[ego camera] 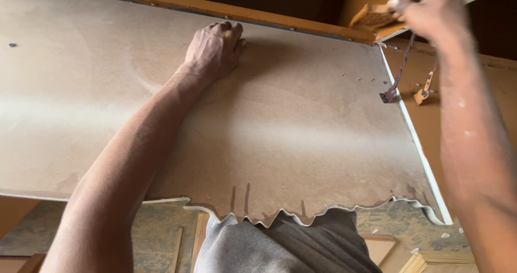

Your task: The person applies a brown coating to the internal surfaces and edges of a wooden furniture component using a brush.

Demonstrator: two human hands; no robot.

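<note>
Head view, read left to right. A large brown board (pixel 226 122) is seen lying flat, its long axis running left to right across the view; its near edge is ragged, with a thin pale facing curling along the break. One small hole is seen near its far left. The left hand (pixel 215 49) is pressed knuckles-up on the board close to its far edge, fingers curled under; nothing is seen grasped in it, and whether the fingertips hook the edge cannot be told. Beyond that edge an orange-brown rail (pixel 204 6) is seen running parallel to the board. At the near edge, below centre, grey cloth (pixel 285 246) of the person's clothing is seen. Near the board's far right corner a few small holes and a dark metal fitting (pixel 389 95) are seen, with a small tan piece (pixel 423 94) just beside it, off the board. At upper right the right hand (pixel 431 6) is raised above that corner and closed around a pale wooden object (pixel 374 15), only partly in view. The right hand is thus the nearer to the corner fitting; the left is well apart from it
</note>
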